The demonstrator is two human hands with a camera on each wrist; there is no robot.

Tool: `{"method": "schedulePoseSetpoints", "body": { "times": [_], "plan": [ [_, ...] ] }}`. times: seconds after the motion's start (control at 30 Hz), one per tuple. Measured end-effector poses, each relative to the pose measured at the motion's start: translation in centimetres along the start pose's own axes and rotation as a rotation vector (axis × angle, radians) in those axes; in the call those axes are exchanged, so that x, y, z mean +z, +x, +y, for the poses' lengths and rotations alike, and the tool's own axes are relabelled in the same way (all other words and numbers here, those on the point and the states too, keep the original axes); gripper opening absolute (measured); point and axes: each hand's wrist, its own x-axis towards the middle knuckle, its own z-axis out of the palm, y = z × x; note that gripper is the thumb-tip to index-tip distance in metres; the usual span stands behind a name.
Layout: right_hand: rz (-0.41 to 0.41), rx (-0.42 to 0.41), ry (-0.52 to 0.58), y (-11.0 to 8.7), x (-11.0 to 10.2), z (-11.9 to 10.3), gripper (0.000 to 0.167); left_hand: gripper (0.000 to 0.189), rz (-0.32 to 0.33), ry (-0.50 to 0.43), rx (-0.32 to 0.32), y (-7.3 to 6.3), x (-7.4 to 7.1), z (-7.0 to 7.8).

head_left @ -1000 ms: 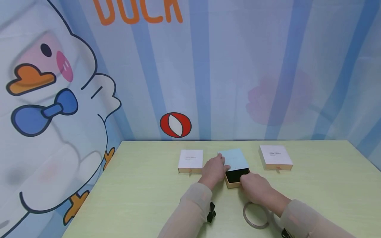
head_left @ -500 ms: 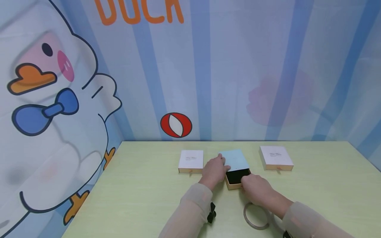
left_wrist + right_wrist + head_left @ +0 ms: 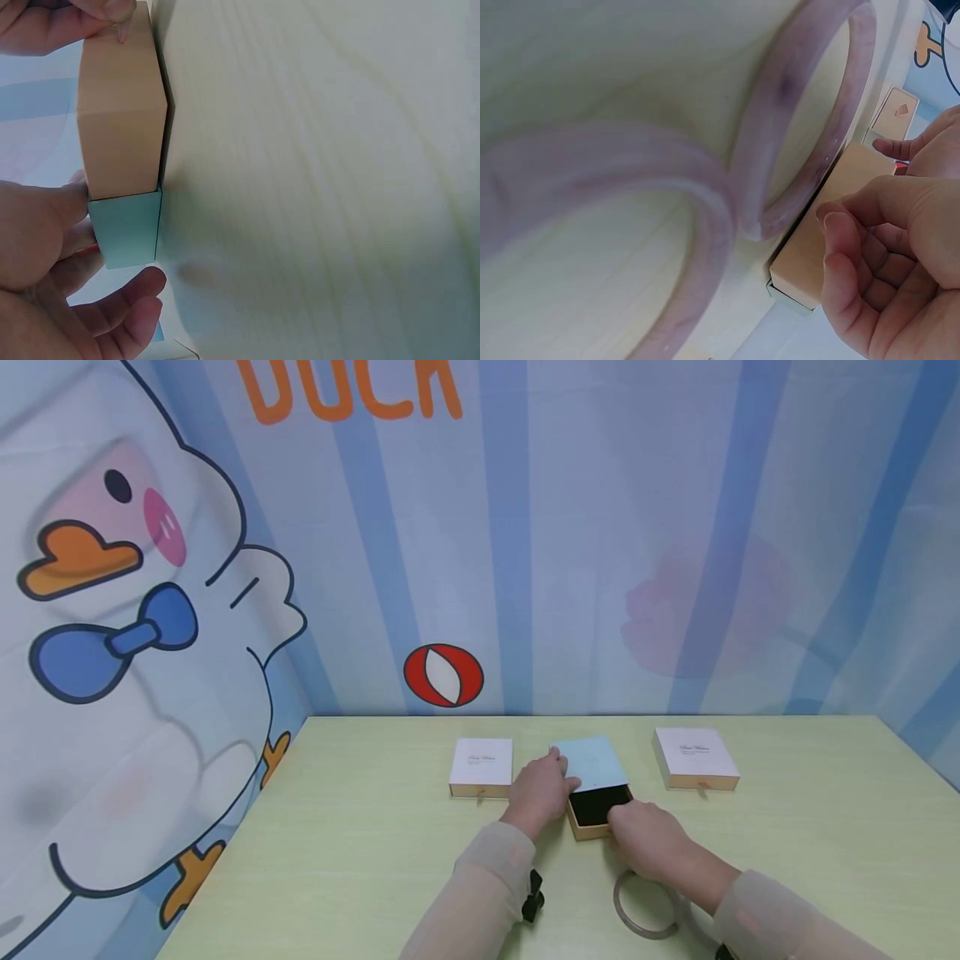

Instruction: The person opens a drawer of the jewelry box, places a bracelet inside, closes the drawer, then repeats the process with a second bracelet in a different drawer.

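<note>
A light blue drawer box (image 3: 591, 760) sits on the table, its tan drawer (image 3: 591, 832) partly pulled out toward me and showing a black interior. My left hand (image 3: 538, 793) grips the blue sleeve from the left side, thumb near its front edge. At the drawer's front, my right hand (image 3: 647, 833) pinches the small pull tab (image 3: 121, 33), as the left wrist view shows. Two pinkish-mauve bangles lie below my right hand: one bangle (image 3: 649, 934) shows whole, and the second bangle (image 3: 694, 925) is partly hidden by the right sleeve.
White drawer boxes with tan fronts stand on either side: the left white box (image 3: 482, 763) is close to my left hand, and the right white box (image 3: 696, 753) is farther off. The table (image 3: 337, 860) ends at a blue striped backdrop (image 3: 570, 568) with a cartoon duck.
The drawer has slid slightly farther out toward me, with my right hand moving along with it. My left hand stays on the sleeve; the bangles and white boxes keep their places.
</note>
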Motion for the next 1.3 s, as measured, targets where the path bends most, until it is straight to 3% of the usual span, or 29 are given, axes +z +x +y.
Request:
{"method": "schedulePoseSetpoints", "body": {
  "times": [1.3],
  "plan": [
    [-0.03,0.017,0.044,-0.64,0.08,0.12,0.014,0.046,-0.001,-0.009,-0.004,0.2,0.22,-0.1]
  ]
}}
